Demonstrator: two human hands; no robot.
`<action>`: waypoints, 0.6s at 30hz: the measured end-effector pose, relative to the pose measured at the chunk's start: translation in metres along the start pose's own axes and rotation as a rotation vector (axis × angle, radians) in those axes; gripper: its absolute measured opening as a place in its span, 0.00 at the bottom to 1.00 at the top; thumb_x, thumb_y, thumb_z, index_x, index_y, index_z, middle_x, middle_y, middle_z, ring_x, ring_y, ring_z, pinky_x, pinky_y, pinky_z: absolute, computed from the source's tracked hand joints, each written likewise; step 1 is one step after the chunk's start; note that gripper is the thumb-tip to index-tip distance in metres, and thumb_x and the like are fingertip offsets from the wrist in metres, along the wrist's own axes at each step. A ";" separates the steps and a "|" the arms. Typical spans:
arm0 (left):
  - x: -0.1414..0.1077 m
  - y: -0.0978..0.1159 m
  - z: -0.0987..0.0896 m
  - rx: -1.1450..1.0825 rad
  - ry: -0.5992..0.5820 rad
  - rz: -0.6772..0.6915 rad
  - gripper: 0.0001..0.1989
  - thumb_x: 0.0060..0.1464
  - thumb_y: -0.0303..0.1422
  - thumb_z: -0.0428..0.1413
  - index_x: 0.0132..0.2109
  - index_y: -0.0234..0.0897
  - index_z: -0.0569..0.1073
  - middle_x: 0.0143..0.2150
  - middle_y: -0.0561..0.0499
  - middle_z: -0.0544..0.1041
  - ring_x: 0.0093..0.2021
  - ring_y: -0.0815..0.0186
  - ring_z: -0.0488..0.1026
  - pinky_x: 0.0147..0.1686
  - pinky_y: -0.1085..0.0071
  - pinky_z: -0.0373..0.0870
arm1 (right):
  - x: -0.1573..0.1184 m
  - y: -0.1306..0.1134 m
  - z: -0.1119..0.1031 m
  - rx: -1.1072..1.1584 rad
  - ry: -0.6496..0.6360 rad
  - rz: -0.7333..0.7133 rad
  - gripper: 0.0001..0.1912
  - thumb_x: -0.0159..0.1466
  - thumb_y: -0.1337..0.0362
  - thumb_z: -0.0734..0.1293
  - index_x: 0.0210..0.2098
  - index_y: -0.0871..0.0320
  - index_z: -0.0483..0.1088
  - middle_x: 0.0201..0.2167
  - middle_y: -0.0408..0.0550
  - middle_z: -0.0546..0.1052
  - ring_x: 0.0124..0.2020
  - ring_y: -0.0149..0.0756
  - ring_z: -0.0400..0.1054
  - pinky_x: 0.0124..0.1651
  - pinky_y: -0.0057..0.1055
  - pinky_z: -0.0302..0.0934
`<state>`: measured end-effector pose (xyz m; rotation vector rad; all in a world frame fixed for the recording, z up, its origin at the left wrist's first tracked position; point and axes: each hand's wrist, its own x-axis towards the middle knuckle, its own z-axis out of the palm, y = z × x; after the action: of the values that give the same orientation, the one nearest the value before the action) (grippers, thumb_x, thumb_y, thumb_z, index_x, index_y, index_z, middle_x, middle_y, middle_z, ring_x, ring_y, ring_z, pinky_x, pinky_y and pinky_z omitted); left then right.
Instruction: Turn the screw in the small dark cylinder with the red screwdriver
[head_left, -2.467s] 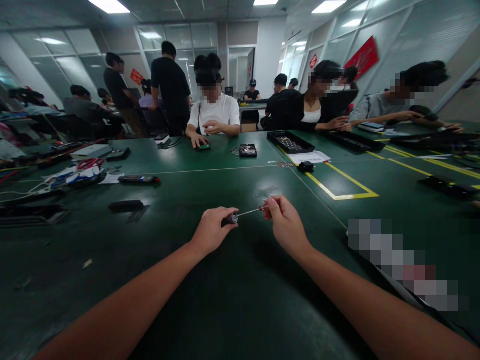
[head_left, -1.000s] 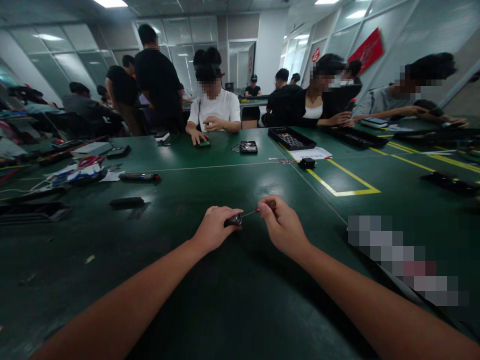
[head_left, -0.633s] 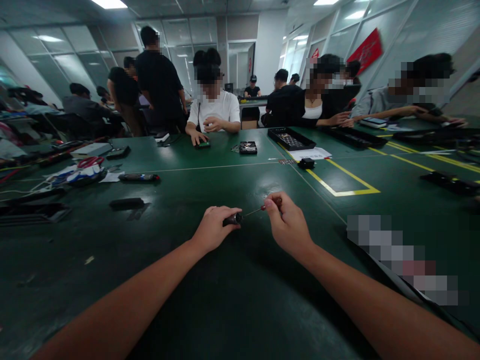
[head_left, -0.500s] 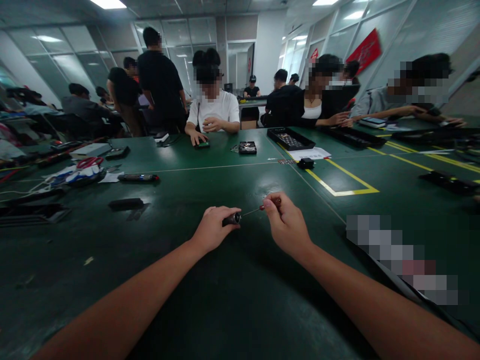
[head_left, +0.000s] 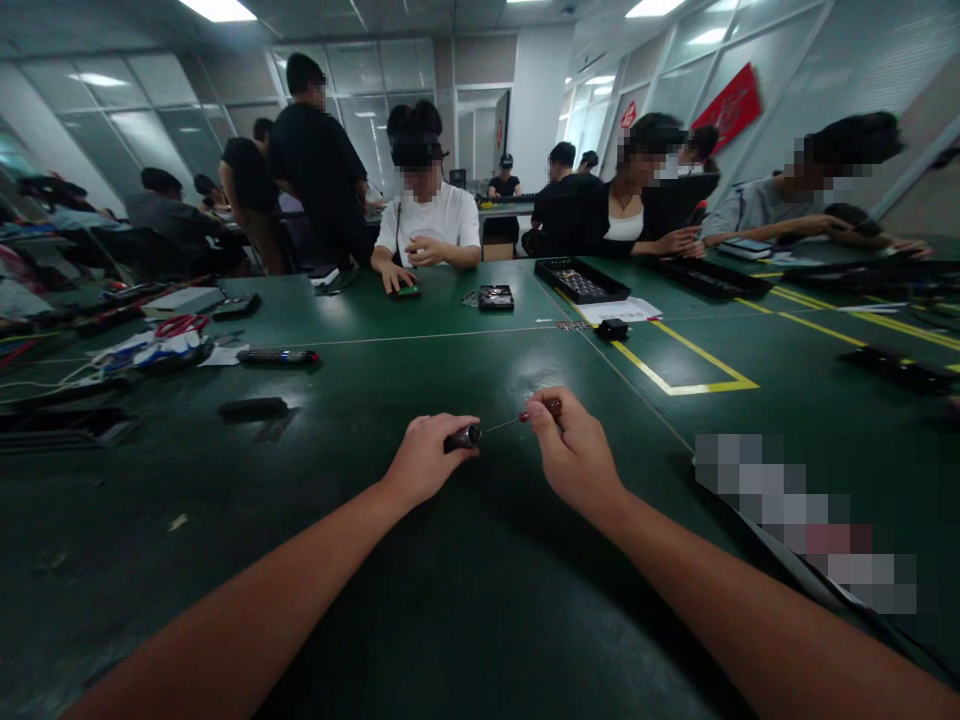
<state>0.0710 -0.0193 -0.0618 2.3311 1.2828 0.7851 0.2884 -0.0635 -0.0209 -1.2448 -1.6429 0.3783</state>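
Observation:
My left hand (head_left: 427, 460) is closed round a dark cylindrical part (head_left: 463, 437), whose round end faces right. In my right hand (head_left: 574, 445) is a screwdriver (head_left: 553, 407) with a reddish-brown handle, pinched between thumb and fingers. Its thin shaft points left at the round end of the part. The tip lies close to that end; whether it touches cannot be made out. Both hands are just above the green table (head_left: 465, 570).
A black bar (head_left: 253, 408) and a dark tool with a red tip (head_left: 277, 357) lie left. Ahead are a small black block (head_left: 612, 329) and a black tray (head_left: 581, 280). Across the table sits a person in white (head_left: 427, 220). A pixelated sheet (head_left: 802, 520) lies right.
Both hands keep nearly the same place and hold. In the background, the standing person in black has shifted slightly left.

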 end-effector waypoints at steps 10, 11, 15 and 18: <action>-0.001 0.003 -0.003 0.007 -0.015 -0.016 0.20 0.58 0.33 0.65 0.57 0.45 0.75 0.49 0.51 0.79 0.50 0.59 0.73 0.56 0.57 0.62 | 0.000 -0.001 -0.002 -0.009 -0.052 -0.046 0.10 0.72 0.58 0.59 0.39 0.55 0.69 0.30 0.45 0.76 0.31 0.37 0.71 0.35 0.32 0.60; -0.001 0.003 -0.003 0.007 -0.012 -0.016 0.20 0.57 0.33 0.65 0.57 0.45 0.75 0.49 0.51 0.79 0.50 0.59 0.74 0.56 0.57 0.62 | 0.001 -0.001 -0.001 -0.019 -0.054 -0.038 0.10 0.72 0.59 0.59 0.39 0.55 0.69 0.30 0.45 0.76 0.31 0.37 0.71 0.35 0.32 0.60; -0.002 0.002 -0.002 0.001 0.000 -0.015 0.20 0.57 0.33 0.65 0.57 0.45 0.76 0.49 0.51 0.79 0.50 0.59 0.74 0.56 0.57 0.62 | 0.002 0.002 0.001 -0.036 -0.029 -0.003 0.10 0.71 0.58 0.59 0.39 0.55 0.69 0.31 0.46 0.77 0.32 0.38 0.72 0.35 0.33 0.61; -0.001 0.002 -0.001 -0.001 0.005 -0.014 0.20 0.57 0.33 0.65 0.57 0.45 0.75 0.50 0.51 0.79 0.51 0.59 0.74 0.56 0.57 0.63 | 0.003 0.002 0.001 -0.040 -0.044 0.014 0.10 0.71 0.58 0.59 0.39 0.55 0.69 0.31 0.46 0.77 0.32 0.39 0.72 0.35 0.33 0.61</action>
<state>0.0708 -0.0210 -0.0602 2.3183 1.2986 0.7883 0.2888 -0.0600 -0.0216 -1.2862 -1.6875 0.3858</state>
